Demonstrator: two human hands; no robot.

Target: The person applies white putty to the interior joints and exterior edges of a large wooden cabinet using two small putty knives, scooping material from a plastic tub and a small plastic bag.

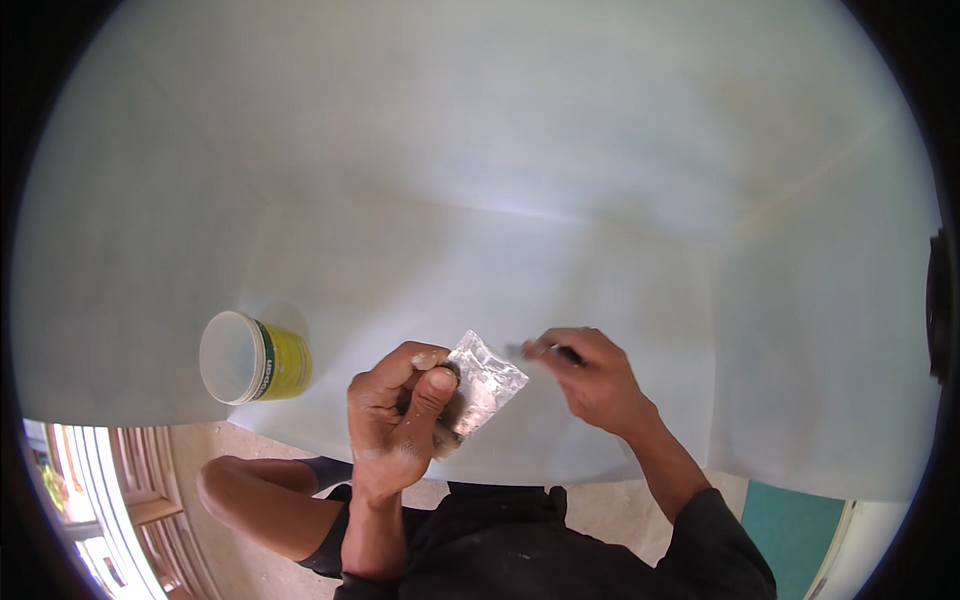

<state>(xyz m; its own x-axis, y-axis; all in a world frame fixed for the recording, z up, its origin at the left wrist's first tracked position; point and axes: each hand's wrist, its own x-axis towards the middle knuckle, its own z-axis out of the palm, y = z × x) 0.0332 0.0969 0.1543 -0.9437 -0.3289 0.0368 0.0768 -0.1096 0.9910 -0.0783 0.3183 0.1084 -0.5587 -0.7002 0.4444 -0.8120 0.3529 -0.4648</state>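
Observation:
My left hand point(402, 415) is closed round a small, shiny clear plastic packet point(484, 384), its thumb pressing on the near side. What is inside the packet looks greyish-brown, but I cannot make it out. White smears mark the fingers and wrist of this hand. Just right of the packet, my right hand point(594, 378) grips a small dark-handled tool point(570, 355). Its thin grey end points toward the packet and is blurred, so its kind is unclear. I cannot tell whether it touches the packet.
A white plastic tub point(284, 360) with a yellow and green label stands to the left on a pale bluish surface point(480, 270). Similar pale walls rise at the sides and back. Along the bottom left are wooden shutters point(155, 490); a teal panel point(790, 535) is at lower right.

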